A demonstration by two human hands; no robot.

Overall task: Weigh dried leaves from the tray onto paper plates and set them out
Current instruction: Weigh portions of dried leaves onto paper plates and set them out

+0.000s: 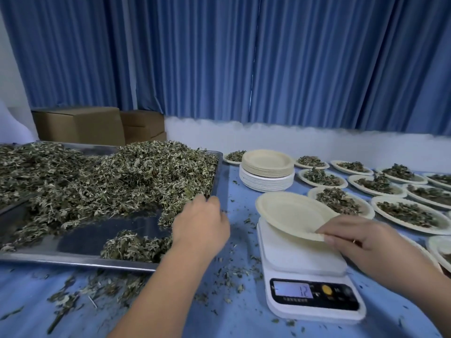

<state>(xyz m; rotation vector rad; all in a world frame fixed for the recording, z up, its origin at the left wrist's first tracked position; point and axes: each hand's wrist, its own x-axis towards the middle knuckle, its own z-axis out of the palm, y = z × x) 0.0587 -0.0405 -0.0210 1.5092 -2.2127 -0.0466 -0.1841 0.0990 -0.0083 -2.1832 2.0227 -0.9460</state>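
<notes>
Bench (231,320): blue cover, littered with leaf crumbs along the lower frame.

Tray (73,261): flat polished metal with a low rim, at left. Leaves (109,174) are heaped across its far part, with a small clump near the front edge. They are dry, curled, tangled and grey-green. Judged very light and brittle: they will shed and crumble, so take them in loose pinches from the heap's edge, not squeezed.

Filled plates (313,192): set in rows at right, each carrying a small mound.

Stack (267,176): empty plates, upper centre.

Scale (305,262): white plastic with a smooth platform; the display reads 12.

Plate (290,211): pale pressed paper, round, with a ribbed rim; empty and tilted over the platform. Judged light and bendable, so best held at the rim.

Right hand (366,240): pinches the plate's near rim.

Left hand (202,223): fingers curled at the heap's right edge. It is blurred, and whether it has leaves cannot be told.
</notes>
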